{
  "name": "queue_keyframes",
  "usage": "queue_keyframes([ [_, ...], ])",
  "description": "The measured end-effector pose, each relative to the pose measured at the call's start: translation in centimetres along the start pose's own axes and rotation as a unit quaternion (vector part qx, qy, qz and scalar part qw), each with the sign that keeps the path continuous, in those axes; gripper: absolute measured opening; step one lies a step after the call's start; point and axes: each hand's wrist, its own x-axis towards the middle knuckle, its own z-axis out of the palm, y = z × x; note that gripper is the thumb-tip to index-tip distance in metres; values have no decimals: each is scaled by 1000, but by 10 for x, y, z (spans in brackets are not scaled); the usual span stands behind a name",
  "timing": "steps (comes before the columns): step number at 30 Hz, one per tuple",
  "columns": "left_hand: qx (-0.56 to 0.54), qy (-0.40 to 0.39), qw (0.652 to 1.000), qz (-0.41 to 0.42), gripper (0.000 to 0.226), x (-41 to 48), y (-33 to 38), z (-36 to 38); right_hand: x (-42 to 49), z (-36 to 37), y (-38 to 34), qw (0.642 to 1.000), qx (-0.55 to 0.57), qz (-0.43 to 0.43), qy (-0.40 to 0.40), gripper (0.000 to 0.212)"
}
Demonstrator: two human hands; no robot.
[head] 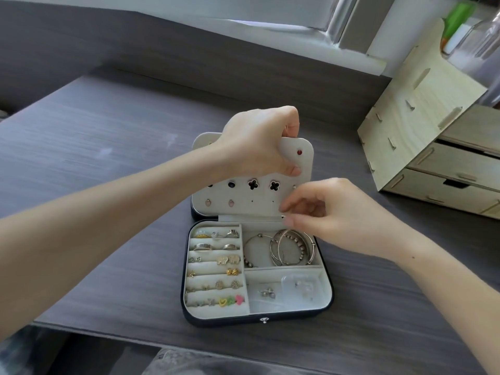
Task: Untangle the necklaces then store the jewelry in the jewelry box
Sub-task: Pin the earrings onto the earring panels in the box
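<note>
jewelry box (328, 292) open on desk (108, 136), trays filled | L hand (257, 142) clamps earring panel (257, 205) top | R hand (341, 220) fingers pinched at panel corner, contents unclear | necklaces unseen, prob near done

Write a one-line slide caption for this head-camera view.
Left hand grips the earring panel above the open jewelry box; right hand nears its corner.
</note>
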Motion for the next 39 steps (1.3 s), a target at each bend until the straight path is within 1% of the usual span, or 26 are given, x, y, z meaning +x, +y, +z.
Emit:
queue_keyframes([
  [3,-2,0,1000,1,45,-1,1,0,-2,-4,-4,998,-20,1,-59,12],
  [5,-3,0,1000,2,45,-1,1,0,-4,-7,-5,998,-19,3,-60,13],
  [6,-2,0,1000,3,45,-1,1,-1,-4,-8,-5,999,-12,4,-46,13],
  [10,2,2,1000,3,46,-1,1,-1,-3,-7,-11,997,47,27,58,14],
  [12,3,2,1000,-1,46,-1,2,-1,-3,2,-16,997,34,37,64,12],
  [15,6,3,1000,-2,46,-1,3,-1,-1,17,-19,996,-19,45,72,10],
  [16,7,3,1000,-3,46,-1,3,-1,0,20,-20,996,-22,52,67,10],
  [19,5,0,1000,-7,46,-1,4,-1,-1,21,-20,997,-2,79,8,10],
  [20,4,-1,1000,-8,46,-1,3,-1,-2,19,-18,997,-3,79,4,12],
  [21,4,-1,1000,-7,45,-1,3,-1,-3,17,-15,997,-26,69,18,12],
  [23,5,0,1000,-7,45,-1,3,-1,-6,10,-10,991,-122,36,34,10],
  [24,5,0,1000,-7,45,-1,3,-1,-8,7,-8,987,-161,22,15,9],
  [25,4,0,1000,-7,45,-1,2,-1,-10,5,-7,983,-180,13,-22,9],
  [27,4,0,1000,-7,45,-1,3,-1,-14,4,-3,977,-189,5,-95,8],
  [29,4,0,1000,-7,45,-1,2,-1,-16,6,1,973,-196,-15,-118,5],
  [30,3,0,1000,-7,45,-1,2,-1,-15,8,2,973,-197,-29,-115,3],
  [32,3,1,1000,-6,45,-2,2,-1,-14,11,4,966,-222,-78,-108,7],
  [34,3,5,1000,-5,45,-2,2,-1,-13,13,5,944,-285,-143,-82,12],
  [37,5,8,1000,-7,45,-2,3,-1,-16,7,3,908,-361,-208,-37,10],
  [39,5,8,1000,-7,45,-1,2,0,-20,-1,1,883,-409,-229,-13,20],
])
